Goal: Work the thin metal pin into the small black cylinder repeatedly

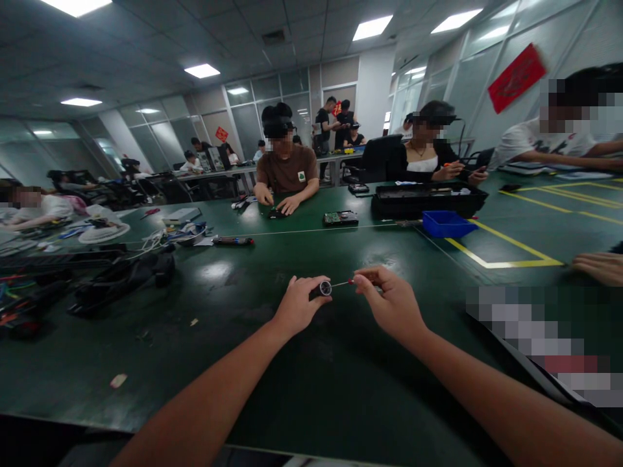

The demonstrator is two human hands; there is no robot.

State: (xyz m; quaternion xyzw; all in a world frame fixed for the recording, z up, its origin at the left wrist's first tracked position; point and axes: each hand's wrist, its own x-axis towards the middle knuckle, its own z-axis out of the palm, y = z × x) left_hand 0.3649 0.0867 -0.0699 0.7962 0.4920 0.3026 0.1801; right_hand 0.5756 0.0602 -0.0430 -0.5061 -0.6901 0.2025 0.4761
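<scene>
Over the middle of the green table, my left hand (302, 302) is closed round a small black cylinder (322, 289). Its round end, with a pale metal rim, faces me and slightly right. The fingers of my right hand (387, 297) pinch the red end of a thin screwdriver (343, 283). Its metal shaft points left and its tip reaches the rim of the cylinder. Whether the tip presses on the cylinder or sits in it, I cannot tell. Most of the screwdriver's handle is hidden by my fingers.
A dark pen-like tool (233, 240) lies ahead to the left, near tangled cables (187, 233). Beyond my hands are a hard drive (341, 218), a blue bin (448, 224) and a long black tray (428, 200). A co-worker (287, 168) sits opposite; another's hand (601, 267) rests at right.
</scene>
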